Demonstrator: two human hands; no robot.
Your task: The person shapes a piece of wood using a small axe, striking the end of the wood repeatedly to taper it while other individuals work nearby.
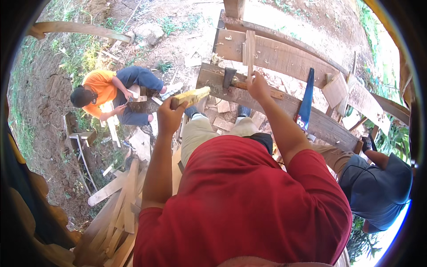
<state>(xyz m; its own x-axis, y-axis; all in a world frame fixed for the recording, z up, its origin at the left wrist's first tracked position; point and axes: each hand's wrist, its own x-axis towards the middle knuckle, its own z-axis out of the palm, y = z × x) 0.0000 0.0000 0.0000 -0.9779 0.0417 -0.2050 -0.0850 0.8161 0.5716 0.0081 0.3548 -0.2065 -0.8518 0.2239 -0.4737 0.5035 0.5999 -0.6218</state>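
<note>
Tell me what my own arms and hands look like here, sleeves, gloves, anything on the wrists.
You're wearing a red shirt with short sleeves, so both forearms are bare. Your left hand and right hand have no gloves, and I see no watch, bracelet or cable on either wrist.

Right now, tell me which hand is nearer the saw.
Right. The right hand is just left of the saw; the left hand is farther left, holding wood.

Bare forearms (159, 171) outstretched, left hand (169, 117) in a pinching grip, right hand (259, 87) curled and farther forward.
</note>
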